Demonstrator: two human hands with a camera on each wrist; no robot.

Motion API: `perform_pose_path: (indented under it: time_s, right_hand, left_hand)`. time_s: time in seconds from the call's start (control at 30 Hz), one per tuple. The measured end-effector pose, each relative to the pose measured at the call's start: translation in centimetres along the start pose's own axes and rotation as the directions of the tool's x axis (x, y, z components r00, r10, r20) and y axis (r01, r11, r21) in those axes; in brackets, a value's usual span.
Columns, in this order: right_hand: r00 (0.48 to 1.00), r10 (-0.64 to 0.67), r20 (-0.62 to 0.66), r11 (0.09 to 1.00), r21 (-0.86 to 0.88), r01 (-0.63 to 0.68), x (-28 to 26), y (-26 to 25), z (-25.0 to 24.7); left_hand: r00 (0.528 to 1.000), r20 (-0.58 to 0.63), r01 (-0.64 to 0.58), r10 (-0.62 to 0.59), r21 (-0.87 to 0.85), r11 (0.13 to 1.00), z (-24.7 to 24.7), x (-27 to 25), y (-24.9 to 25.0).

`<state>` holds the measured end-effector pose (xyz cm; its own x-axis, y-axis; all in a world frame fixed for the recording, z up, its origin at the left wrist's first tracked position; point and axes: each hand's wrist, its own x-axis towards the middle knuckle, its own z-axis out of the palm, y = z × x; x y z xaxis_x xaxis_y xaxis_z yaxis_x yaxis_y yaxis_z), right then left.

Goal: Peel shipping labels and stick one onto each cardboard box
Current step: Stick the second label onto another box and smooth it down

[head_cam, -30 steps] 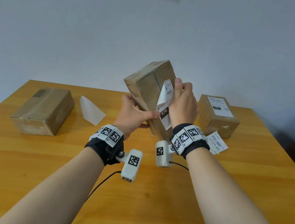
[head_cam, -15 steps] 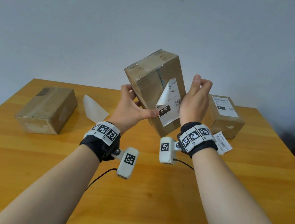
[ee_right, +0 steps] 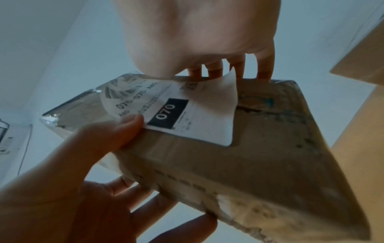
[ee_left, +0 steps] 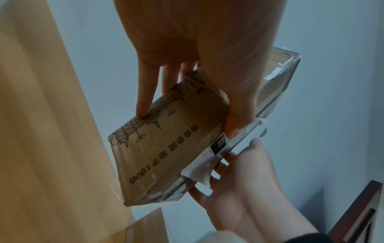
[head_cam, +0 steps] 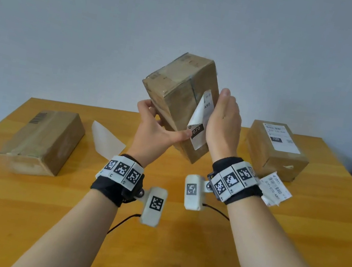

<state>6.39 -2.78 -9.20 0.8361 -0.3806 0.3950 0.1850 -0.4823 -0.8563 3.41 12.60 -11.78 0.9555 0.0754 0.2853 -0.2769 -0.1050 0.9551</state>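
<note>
Box (head_cam: 177, 101) in the air is what I'm watching: a taped cardboard carton held tilted above the wooden table (head_cam: 174, 249), one end up toward the wall. My left hand (head_cam: 155, 133) holds it from below, fingers spread along the underside and the thumb curled over the near edge, its tip pressing the corner of the white shipping label (head_cam: 201, 123) beside the black "070" patch. From the right wrist camera I can see that label (ee_right: 187, 115) is only partly down: the thumb-side part lies flat on the taped face, while the far corner curls up off the cardboard. My right hand (head_cam: 225, 120) stands flat and upright against the label side of the box, fingers straight and close together, gripping nothing; their tips reach the box's far edge just beyond the lifted corner. On the table, well to the left, a second box (head_cam: 43, 141) lies flat, no label showing on the faces I can see, with a blank white backing sheet (head_cam: 106, 140) just beside it. To the right sits a third box (head_cam: 277, 150) with a label already on top, and near it, partly hidden by my right wristband, a small stack of labels (head_cam: 275, 189).
</note>
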Motion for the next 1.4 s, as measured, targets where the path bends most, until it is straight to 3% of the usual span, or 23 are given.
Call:
perform_pose_path:
  time_s: [0.17, 0.27, 0.37, 0.63, 0.8, 1.07, 1.4]
  right_hand:
    - [0.989, -0.123, -0.082, 0.983, -0.147, 0.11, 1.8, 2.4, 2.1]
    - [0.967, -0.203, -0.157, 0.977, -0.097, 0.189, 1.9, 3.3, 2.7]
    - [0.957, -0.171, -0.236, 0.985, -0.004, 0.174, 2.3, 4.3, 3.4]
    - [0.942, -0.188, -0.28, 0.979, -0.127, 0.157, 3.4, 7.6, 5.0]
    - [0.912, -0.23, -0.339, 0.973, -0.096, 0.21, 3.6, 9.0, 5.0]
    - [0.893, -0.262, -0.365, 0.965, -0.093, 0.245, 5.2, 9.9, 4.3]
    - [0.905, -0.19, -0.38, 0.981, -0.045, 0.188, 5.2, 8.2, 3.0]
  left_hand:
    - [0.997, 0.007, -0.079, 0.079, 0.002, 0.997, 0.9, 2.2, -1.3]
    - [0.994, -0.001, -0.107, 0.107, -0.007, 0.994, 1.6, 2.6, -2.8]
    - [0.992, -0.01, -0.126, 0.126, -0.012, 0.992, 2.3, 3.0, -4.5]
    - [0.983, 0.026, -0.183, 0.182, 0.055, 0.982, 3.2, 4.5, -7.4]
    - [0.98, 0.024, -0.199, 0.198, 0.066, 0.978, 3.8, 4.7, -8.1]
    - [0.984, -0.004, -0.177, 0.177, 0.03, 0.984, 4.4, 4.6, -8.5]
    - [0.995, 0.026, -0.093, 0.095, -0.092, 0.991, 3.1, 5.3, -7.7]
